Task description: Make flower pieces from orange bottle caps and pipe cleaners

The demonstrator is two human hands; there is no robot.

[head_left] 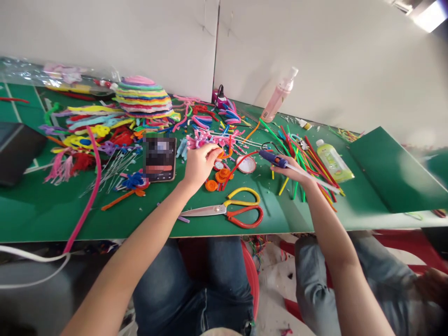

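My left hand (199, 164) pinches a small orange pipe cleaner piece (221, 153) above the table. In my right hand (296, 171) is a dark blue hot glue gun (275, 159), its tip pointing left and a long clear glue stick (311, 178) running out behind. Between the hands stands a small round dish (246, 164) with a white inside. Orange pipe cleaner coils (212, 185) lie just below the left hand, beside red stems. Nearer the front edge rest scissors (226, 209) with one yellow and one red handle, blades pointing left.
A phone (160, 159) lies left of my left hand. Colourful pipe cleaner bundles and a striped dome (143, 100) fill the back left. Right stand a pink pump bottle (279, 98), scattered stems, a tilted green bottle (334, 161) and a green board (399, 172). Another person sits at right.
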